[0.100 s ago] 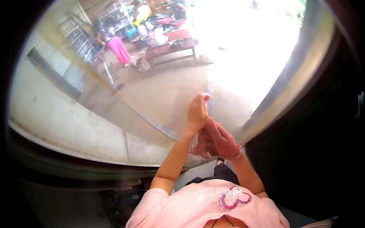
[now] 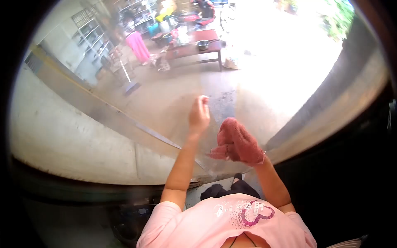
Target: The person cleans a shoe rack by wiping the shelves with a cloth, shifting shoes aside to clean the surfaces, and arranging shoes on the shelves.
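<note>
A reddish-brown terry cloth [image 2: 233, 138] covers my right hand [image 2: 253, 155]. It bunches over the fingers and hides them, and a loose fold hangs to the left. To the left of the cloth, my left hand [image 2: 199, 113] is raised and bare, seen from its thumb side. Its fingers point forward, close together and slightly bent, with nothing visible in them. A gap separates the left hand from the cloth.
A reddish wooden bench [image 2: 192, 49] carries a metal pot [image 2: 202, 44] ahead. At the back left, a person in pink [image 2: 137, 46] bends near shelves. A broom [image 2: 131, 87] stands on the floor. A pale ledge [image 2: 82, 140] curves along the left.
My left hand has moved left, away from the cloth on my right hand. The camera view has shifted, so the bench and broom appear farther right and more fully.
</note>
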